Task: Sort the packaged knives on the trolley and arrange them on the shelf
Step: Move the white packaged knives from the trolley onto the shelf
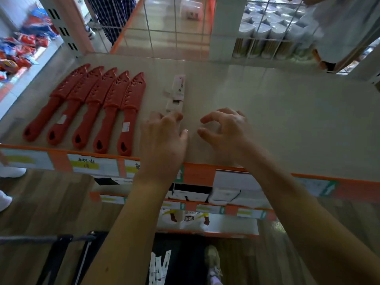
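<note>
- Red plastic sheaths and handles marked 5 knives (88, 108) that lay side by side on the left part of the shelf (287, 120), blades pointing to the back and handles near the front edge. They were evenly fanned, each just beside the next.
- A white packaged knife (177, 91) lay alone on the board to the right of that row, apart from the 5th red one and roughly parallel to it.
- The left hand (164, 140) reached over the front edge, its curled fingertips (174, 117) at the near end of the white pack. That end was hidden beneath them, so I could not tell whether they pinched it or only touched it.
- The right hand (226, 130) hovered just beside the left over bare board, fingers loosely bent, thumb apart, holding nothing.
- The step in hand looked like placing the 1st white pack to start a 2nd group.
- The next move would likely call for squaring this pack with the red row and letting go. After that comes a reach down to the trolley (61, 254), whose dark frame showed at the lower left, for another pack of the same kind.
- Room remained to the right for more packs.
</note>
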`<action>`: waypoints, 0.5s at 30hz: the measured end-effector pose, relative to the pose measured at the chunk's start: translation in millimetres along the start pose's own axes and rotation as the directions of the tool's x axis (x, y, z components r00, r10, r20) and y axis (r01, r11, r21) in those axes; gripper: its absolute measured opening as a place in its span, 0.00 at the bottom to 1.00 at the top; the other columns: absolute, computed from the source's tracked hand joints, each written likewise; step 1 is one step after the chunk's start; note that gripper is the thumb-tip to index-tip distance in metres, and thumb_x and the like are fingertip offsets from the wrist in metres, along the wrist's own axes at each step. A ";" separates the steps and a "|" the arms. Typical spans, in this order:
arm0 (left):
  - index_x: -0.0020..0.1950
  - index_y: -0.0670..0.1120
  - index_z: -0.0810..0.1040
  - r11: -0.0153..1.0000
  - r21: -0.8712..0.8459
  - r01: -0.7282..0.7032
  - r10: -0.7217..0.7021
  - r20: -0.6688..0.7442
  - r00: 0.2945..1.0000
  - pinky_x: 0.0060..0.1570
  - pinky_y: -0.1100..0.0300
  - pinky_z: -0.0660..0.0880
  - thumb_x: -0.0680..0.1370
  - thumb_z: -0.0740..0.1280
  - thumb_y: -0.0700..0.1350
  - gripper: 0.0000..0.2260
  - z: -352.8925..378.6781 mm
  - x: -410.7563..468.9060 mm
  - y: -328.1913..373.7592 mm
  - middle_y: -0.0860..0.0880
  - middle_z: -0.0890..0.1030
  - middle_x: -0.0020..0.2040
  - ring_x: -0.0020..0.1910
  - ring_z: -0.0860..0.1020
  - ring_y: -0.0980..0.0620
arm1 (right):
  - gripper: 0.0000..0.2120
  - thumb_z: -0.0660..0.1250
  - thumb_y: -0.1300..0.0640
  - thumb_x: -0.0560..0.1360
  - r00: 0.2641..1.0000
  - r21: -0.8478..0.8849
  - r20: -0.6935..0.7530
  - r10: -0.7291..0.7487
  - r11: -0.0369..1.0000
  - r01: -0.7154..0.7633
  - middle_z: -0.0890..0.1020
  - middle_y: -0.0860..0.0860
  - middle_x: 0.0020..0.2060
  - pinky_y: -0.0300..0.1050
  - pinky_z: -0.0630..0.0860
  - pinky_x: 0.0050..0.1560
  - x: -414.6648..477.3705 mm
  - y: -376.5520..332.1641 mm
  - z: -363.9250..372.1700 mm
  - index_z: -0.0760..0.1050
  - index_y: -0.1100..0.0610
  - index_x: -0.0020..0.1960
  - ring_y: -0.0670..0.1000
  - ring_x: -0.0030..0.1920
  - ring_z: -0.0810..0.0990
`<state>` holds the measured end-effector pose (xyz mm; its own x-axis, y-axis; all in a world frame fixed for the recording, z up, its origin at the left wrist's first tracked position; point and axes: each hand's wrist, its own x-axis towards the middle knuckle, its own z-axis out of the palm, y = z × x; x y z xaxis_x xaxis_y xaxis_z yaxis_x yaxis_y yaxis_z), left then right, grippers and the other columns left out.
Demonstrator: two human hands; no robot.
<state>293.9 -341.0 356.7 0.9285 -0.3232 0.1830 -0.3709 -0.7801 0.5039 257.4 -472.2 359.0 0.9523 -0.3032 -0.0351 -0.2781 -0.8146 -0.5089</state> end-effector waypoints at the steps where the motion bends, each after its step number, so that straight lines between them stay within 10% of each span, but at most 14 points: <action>1: 0.62 0.48 0.75 1.000 0.023 -0.006 0.007 -0.014 1.000 0.50 0.59 0.67 0.75 0.67 0.46 0.15 -1.1 0.2 -1.7 0.43 0.77 0.55 0.54 0.74 0.46 | 0.15 0.64 0.47 0.74 1.000 -0.004 -0.004 -0.009 1.000 0.009 0.73 0.50 0.62 0.33 0.53 0.45 -0.7 -0.2 -0.3 0.76 0.51 0.59 0.54 0.61 0.68; 15: 0.59 0.43 0.77 1.000 -0.001 0.018 -0.018 -0.045 0.999 0.44 0.65 0.62 0.76 0.65 0.41 0.11 -14.5 -4.8 -5.8 0.41 0.77 0.53 0.51 0.76 0.43 | 0.16 0.63 0.49 0.75 0.998 -0.002 0.014 -0.053 0.999 0.053 0.71 0.50 0.63 0.34 0.57 0.52 -6.8 -13.3 1.7 0.74 0.52 0.61 0.53 0.63 0.60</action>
<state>292.0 -327.1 365.1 0.9349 -0.2846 0.2121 -0.3543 -0.7851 0.5080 254.8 -458.5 364.5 0.9674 -0.2525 -0.0206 -0.2276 -0.8305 -0.5085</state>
